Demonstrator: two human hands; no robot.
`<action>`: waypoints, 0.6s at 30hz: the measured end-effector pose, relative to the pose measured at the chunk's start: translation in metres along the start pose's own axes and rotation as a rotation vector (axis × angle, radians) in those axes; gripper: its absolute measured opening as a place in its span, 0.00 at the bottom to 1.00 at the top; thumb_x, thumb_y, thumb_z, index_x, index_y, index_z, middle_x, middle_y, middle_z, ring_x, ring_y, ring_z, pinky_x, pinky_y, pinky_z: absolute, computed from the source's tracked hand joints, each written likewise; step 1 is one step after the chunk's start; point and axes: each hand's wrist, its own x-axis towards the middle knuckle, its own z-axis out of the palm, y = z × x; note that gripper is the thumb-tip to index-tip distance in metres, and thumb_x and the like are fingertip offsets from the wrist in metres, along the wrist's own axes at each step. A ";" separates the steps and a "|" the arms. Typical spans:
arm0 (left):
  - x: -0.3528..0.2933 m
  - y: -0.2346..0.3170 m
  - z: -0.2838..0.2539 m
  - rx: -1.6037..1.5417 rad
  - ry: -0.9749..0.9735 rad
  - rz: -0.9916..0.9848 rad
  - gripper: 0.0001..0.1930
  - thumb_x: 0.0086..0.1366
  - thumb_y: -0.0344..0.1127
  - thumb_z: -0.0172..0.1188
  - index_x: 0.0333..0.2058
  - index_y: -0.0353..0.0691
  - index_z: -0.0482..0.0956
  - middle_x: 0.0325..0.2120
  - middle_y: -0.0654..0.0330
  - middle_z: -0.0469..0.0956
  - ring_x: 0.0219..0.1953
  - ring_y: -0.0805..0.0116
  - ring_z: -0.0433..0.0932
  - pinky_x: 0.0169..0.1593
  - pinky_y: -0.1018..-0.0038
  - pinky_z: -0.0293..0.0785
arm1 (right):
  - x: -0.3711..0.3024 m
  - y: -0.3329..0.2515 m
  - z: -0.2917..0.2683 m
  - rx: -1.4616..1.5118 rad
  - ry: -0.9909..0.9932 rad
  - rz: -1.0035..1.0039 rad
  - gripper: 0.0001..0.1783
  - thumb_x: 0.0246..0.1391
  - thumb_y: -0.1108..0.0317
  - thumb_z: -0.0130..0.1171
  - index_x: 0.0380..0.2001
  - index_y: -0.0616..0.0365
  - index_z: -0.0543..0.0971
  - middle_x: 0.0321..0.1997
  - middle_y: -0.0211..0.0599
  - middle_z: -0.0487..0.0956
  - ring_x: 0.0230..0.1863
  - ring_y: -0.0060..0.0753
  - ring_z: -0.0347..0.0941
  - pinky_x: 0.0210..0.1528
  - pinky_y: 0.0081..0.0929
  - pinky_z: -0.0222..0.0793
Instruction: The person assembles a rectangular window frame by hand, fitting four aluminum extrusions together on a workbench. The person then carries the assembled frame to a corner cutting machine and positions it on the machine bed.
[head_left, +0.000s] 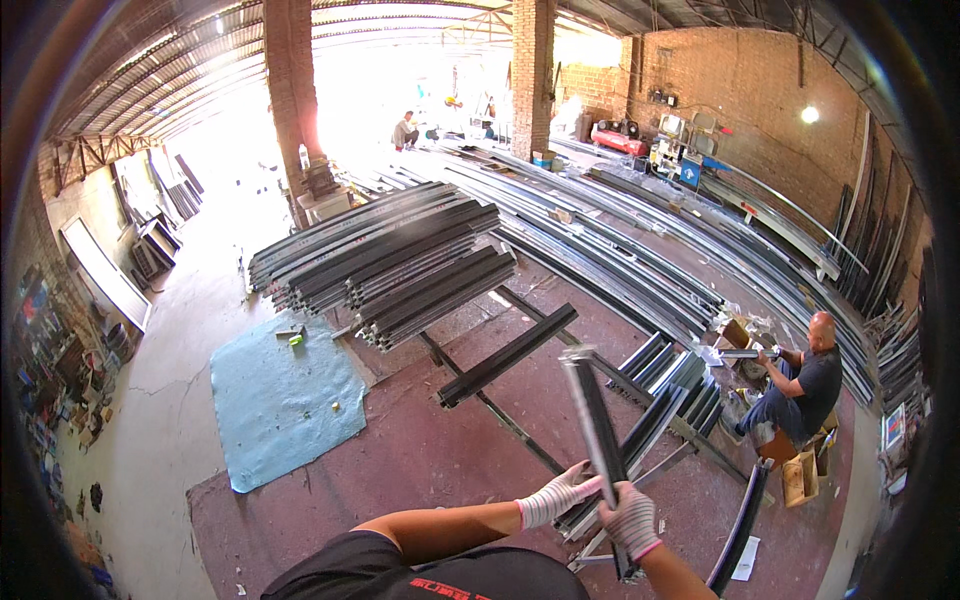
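Observation:
In front of me I hold a long metal profile (592, 420), dark along its face with silver edges. It is tilted, its far end raised. My right hand (632, 520), in a white and grey striped glove, is closed round its near part. My left hand (558, 496), gloved alike, grips it from the left side; its fingertips are partly hidden. Below and to the right, more cut profiles (690, 385) lie on a metal rack (700, 445). A single dark profile (508, 355) rests across the rack's bars, ahead and to the left.
Stacked dark profiles (400, 250) fill the rack's far left. A blue sheet (285, 400) with small tools covers floor at left. Long bars (610, 250) lie beyond. At right a seated co-worker (815, 385) holds a profile near cardboard boxes (800, 478). Brick pillars (532, 80) stand behind.

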 end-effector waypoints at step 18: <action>0.058 0.039 -0.072 -0.222 0.527 0.262 0.19 0.68 0.37 0.54 0.54 0.37 0.77 0.45 0.62 0.80 0.47 0.67 0.75 0.57 0.68 0.70 | 0.125 -0.042 -0.014 1.036 -0.642 0.043 0.35 0.68 0.41 0.56 0.62 0.60 0.74 0.52 0.38 0.81 0.49 0.25 0.78 0.53 0.26 0.76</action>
